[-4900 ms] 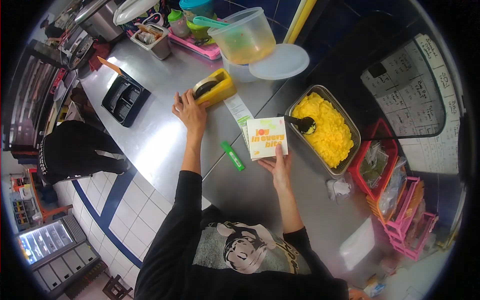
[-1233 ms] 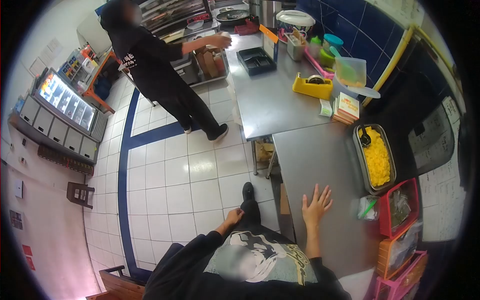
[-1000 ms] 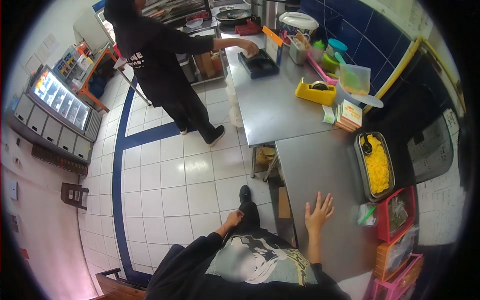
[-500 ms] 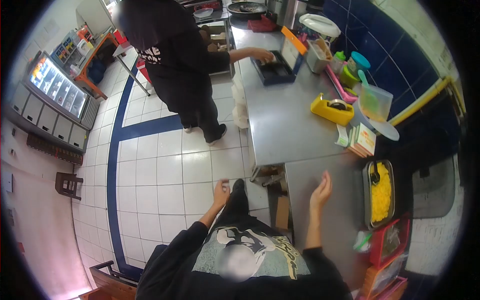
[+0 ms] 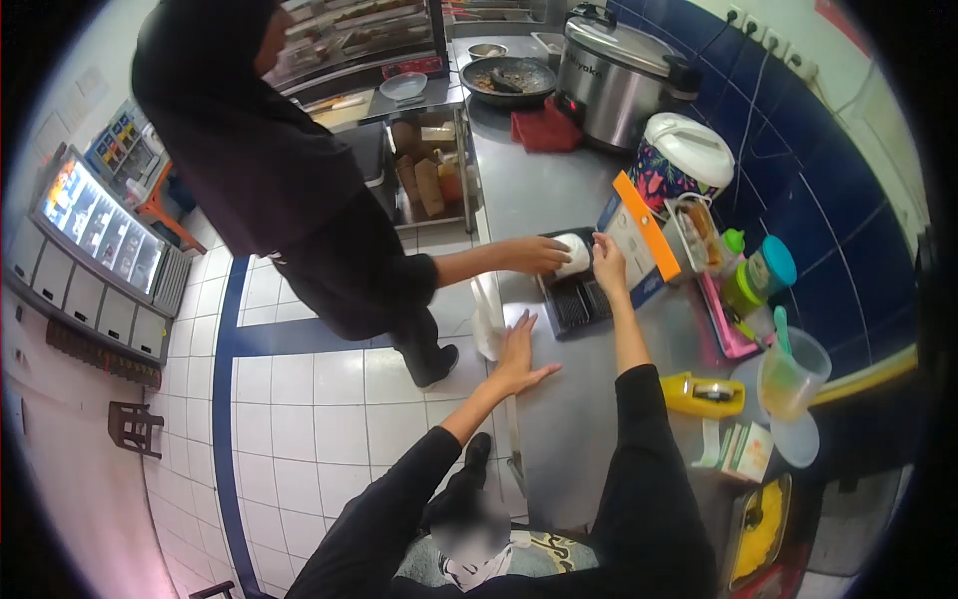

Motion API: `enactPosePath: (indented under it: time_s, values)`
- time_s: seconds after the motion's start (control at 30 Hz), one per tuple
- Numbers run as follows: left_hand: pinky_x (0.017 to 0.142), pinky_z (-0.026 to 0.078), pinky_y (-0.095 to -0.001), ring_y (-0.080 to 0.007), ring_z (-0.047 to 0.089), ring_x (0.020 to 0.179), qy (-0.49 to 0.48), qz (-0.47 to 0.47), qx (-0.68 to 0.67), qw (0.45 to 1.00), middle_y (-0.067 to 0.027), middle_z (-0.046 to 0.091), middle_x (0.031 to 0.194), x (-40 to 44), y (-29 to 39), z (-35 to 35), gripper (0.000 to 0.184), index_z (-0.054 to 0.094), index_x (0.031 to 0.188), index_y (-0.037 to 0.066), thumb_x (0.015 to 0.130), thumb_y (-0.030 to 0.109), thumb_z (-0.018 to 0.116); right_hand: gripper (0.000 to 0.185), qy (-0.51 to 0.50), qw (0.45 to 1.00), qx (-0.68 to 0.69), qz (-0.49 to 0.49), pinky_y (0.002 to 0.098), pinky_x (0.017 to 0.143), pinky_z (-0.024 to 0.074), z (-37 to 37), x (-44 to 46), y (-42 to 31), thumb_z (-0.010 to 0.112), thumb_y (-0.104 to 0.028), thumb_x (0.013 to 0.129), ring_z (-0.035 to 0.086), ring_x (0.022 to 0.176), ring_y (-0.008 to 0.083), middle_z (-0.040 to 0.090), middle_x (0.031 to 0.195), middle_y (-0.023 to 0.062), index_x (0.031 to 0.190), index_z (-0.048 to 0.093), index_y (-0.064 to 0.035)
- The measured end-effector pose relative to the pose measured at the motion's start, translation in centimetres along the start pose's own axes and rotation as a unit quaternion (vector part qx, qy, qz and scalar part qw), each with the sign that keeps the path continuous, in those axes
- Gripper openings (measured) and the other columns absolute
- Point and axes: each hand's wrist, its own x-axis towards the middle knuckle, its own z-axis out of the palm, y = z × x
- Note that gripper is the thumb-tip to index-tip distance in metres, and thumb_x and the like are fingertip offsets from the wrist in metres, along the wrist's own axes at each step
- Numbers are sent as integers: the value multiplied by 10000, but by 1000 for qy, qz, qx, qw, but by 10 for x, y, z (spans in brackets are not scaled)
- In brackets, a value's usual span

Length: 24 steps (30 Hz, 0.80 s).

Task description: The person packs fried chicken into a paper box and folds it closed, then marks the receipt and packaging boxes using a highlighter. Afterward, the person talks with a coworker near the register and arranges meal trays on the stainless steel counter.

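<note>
My left hand (image 5: 521, 359) lies flat with fingers spread on the near edge of the steel counter (image 5: 564, 429), holding nothing. My right hand (image 5: 610, 265) reaches to a dark open box (image 5: 582, 311) with ridged compartments. Its fingers are bent together beside a white rounded object (image 5: 572, 256); whether they grip anything is hidden. A co-worker's hand (image 5: 544, 255) touches that white object from the left. Behind my right hand stands a raised panel with an orange edge (image 5: 647, 225).
A yellow tape dispenser (image 5: 704, 395), small boxes (image 5: 743, 451) and a clear jug (image 5: 795, 371) stand at the right. Farther back are a rice cooker (image 5: 614, 85), a frying pan (image 5: 509, 80) and a red cloth (image 5: 546, 128). The co-worker (image 5: 289, 190) stands at the left.
I have moved forward along the counter, closer to the co-worker and the dark box. My left hand has come onto the counter edge, and my right hand has reached to the box.
</note>
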Motion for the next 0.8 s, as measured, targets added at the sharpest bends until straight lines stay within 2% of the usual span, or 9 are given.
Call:
enactPosePath:
  time_s: [0.07,0.23,0.33,0.4,0.5,0.57,0.6,0.67,0.8]
  values:
    - [1099,108,-533,-371,205,1372,-10,-11,16,1000,-263,204,1462,45,-16,3,1145,130,1432,11,622,530,751,255,-40,994,-23,101,338,838,482,17,21,25,537,-170,899,639,960,255,659,1013,186,1075,605,2]
    - [1075,53,-579,-359,179,1391,-45,49,87,994,-308,177,1460,96,-29,-2,1425,92,1431,-17,408,750,720,335,-71,985,-72,141,347,737,507,21,12,20,625,-325,848,670,801,267,679,818,174,917,638,3]
    - [1066,74,-590,-355,214,1379,-37,52,60,996,-311,210,1445,99,-28,-5,1350,203,1396,-37,437,795,661,337,-94,983,-6,155,329,708,514,19,7,11,657,-326,834,673,767,236,681,804,157,900,641,5]
    - [1065,81,-592,-362,237,1367,-28,42,69,996,-321,225,1431,98,-28,-6,1310,239,1366,-43,451,792,666,314,-109,986,9,127,304,649,523,30,0,10,674,-299,835,668,716,200,685,803,139,905,646,6]
    - [1070,85,-588,-369,251,1357,-11,57,47,997,-325,222,1428,98,-27,-6,1260,233,1367,-36,495,745,701,305,-110,985,34,126,358,821,494,31,-2,11,656,-298,848,673,759,209,690,823,133,911,649,0]
    - [1071,85,-585,-373,247,1358,2,54,40,998,-329,214,1430,98,-26,-7,1237,232,1367,-35,513,726,707,300,-134,986,-8,94,436,1016,346,31,-2,18,633,-292,863,673,830,242,697,833,111,956,649,-7]
    - [1073,85,-582,-377,243,1358,10,54,27,998,-333,206,1432,97,-26,-5,1215,231,1367,-34,532,706,712,300,-136,987,-6,90,436,1016,346,31,1,12,633,-292,863,673,830,242,697,833,111,956,649,-7]
    - [1080,99,-564,-389,229,1360,25,47,25,998,-337,193,1436,96,-27,-5,1190,212,1385,-23,553,651,731,331,-220,972,-27,77,486,1090,193,29,9,1,607,-275,880,624,993,271,677,971,142,1078,618,-9]
    - [1076,190,-522,-412,264,1333,91,27,-13,995,-319,197,1445,97,-31,-2,1060,192,1419,19,639,461,757,370,-163,983,-80,-40,500,1074,224,65,5,-3,562,-241,903,539,1128,292,596,1159,191,1194,554,-13]
